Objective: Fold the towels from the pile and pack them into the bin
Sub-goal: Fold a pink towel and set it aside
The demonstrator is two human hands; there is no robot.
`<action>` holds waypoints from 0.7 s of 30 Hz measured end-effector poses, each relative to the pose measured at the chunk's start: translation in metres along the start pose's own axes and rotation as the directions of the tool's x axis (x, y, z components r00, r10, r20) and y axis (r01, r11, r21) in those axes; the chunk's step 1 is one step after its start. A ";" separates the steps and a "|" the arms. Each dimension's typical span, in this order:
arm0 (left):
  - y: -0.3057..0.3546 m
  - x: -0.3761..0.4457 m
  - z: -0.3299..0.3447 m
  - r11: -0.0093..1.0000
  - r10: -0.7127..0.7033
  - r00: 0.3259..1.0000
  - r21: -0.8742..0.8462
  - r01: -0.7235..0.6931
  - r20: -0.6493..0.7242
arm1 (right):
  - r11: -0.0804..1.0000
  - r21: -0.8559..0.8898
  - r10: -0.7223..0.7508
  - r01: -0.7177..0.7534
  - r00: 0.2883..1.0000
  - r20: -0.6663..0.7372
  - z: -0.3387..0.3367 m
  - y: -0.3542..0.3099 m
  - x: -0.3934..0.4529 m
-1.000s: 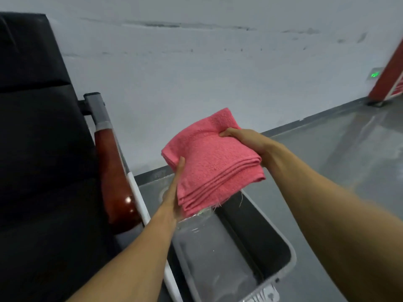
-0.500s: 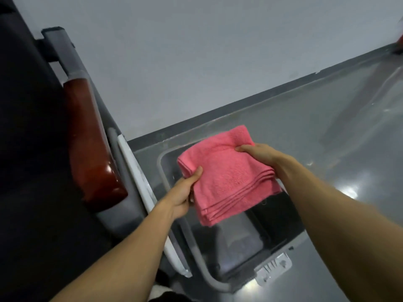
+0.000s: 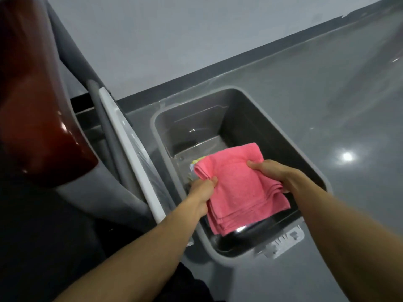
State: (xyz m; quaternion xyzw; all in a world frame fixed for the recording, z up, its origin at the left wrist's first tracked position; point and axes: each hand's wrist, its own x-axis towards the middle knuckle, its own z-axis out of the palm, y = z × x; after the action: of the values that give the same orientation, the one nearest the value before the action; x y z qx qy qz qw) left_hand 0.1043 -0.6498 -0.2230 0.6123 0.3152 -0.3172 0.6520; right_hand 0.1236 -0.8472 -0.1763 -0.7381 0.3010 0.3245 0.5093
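We hold folded pink towel [image 3: 237, 188] inside grey bin [image 3: 283, 136] | left hand [image 3: 201, 190] pinching its left edge | right hand [image 3: 277, 175] fingers curled over its right edge

You have lowered the folded pink towel [image 3: 239, 188] from above the grey bin's [image 3: 283, 147] rim down into its opening, so it now hangs between the walls toward the near end. Your left hand [image 3: 201, 189] has shifted from a flat hold under the towel's left edge to a pinch at its left corner. Your right hand [image 3: 272, 174] has come down with it, inside the bin.
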 end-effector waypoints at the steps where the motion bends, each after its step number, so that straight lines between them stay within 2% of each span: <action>1: -0.006 0.004 0.003 1.000 -0.002 1.000 -0.001 0.002 -0.016 | 1.000 0.008 0.014 -0.014 1.000 0.005 0.001 0.006 0.003; 9: -0.028 0.018 0.010 0.997 -0.031 0.999 0.063 0.034 -0.043 | 0.995 0.054 0.084 -0.086 0.996 0.028 0.006 0.042 0.037; 15: -0.026 0.012 0.013 0.972 -0.039 0.998 0.231 0.051 -0.056 | 0.960 -0.268 0.079 -0.081 0.997 -0.020 0.014 0.050 0.048; 17: -0.022 0.006 0.013 0.946 -0.031 0.996 0.319 0.056 -0.082 | 0.955 -0.289 0.058 -0.059 0.998 -0.010 0.015 0.049 0.050; 21: -0.019 0.004 0.011 0.928 -0.039 0.997 0.367 0.062 -0.068 | 0.956 -0.290 0.041 -0.045 0.999 -0.020 0.013 0.049 0.058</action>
State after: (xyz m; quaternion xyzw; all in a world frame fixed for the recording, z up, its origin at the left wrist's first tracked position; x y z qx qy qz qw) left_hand 0.0918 -0.6617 -0.2373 0.7246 0.2851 -0.3689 0.5075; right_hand 0.1190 -0.8559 -0.2526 -0.8005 0.2695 0.3709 0.3860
